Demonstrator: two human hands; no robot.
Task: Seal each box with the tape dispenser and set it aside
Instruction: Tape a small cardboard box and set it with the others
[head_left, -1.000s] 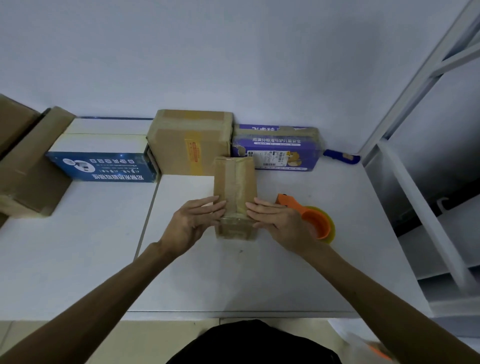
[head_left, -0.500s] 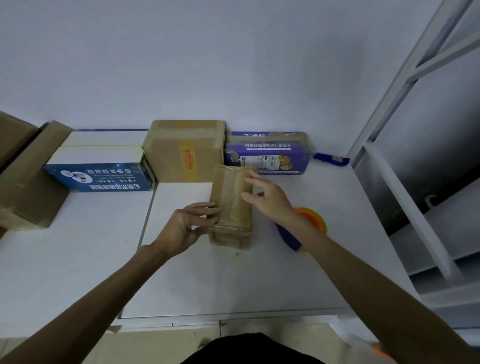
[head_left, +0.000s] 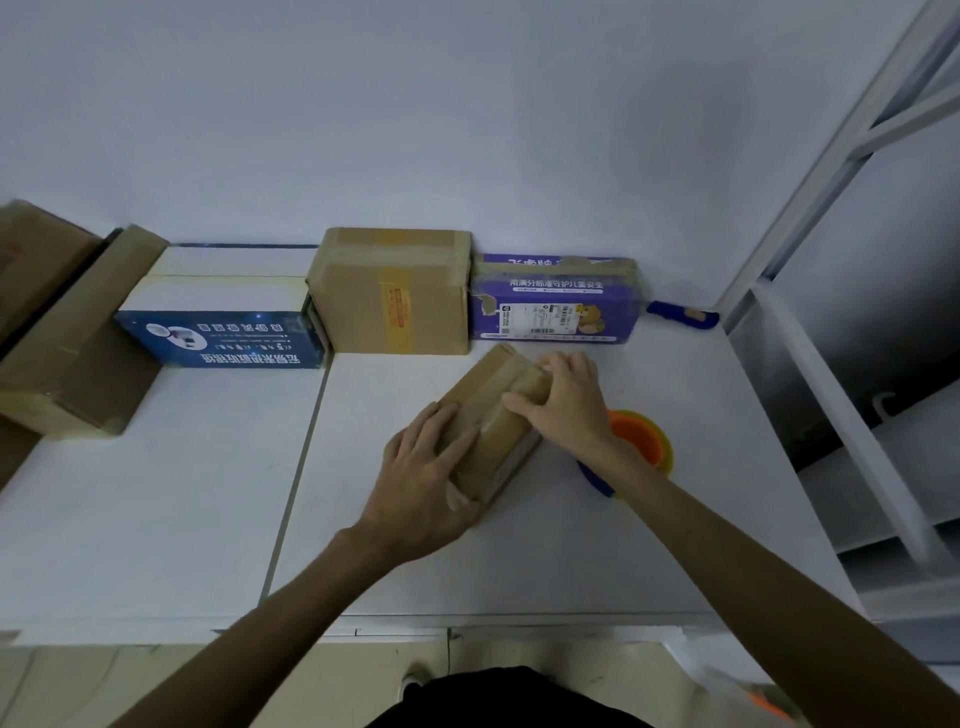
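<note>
A small brown cardboard box (head_left: 496, 410) with tape along its top lies slanted on the white table (head_left: 519, 561), its far end pointing up and to the right. My left hand (head_left: 426, 478) lies over the box's near end, with the thumb round the near corner. My right hand (head_left: 563, 402) covers the far end, fingers curled over the top. The orange tape dispenser (head_left: 641, 439) with a blue part sits just right of the box, partly hidden by my right wrist.
Along the back wall stand a blue-and-white box (head_left: 218, 317), a taped brown box (head_left: 392, 293) and a purple box (head_left: 556, 301). A blue knife (head_left: 683, 316) lies at the back right. Flattened cardboard (head_left: 67, 332) leans at the left. A white metal frame (head_left: 831, 364) borders the right.
The box has turned from pointing straight away to slanting towards the right. My right hand moved to its far end and my left hand slid onto its near end.
</note>
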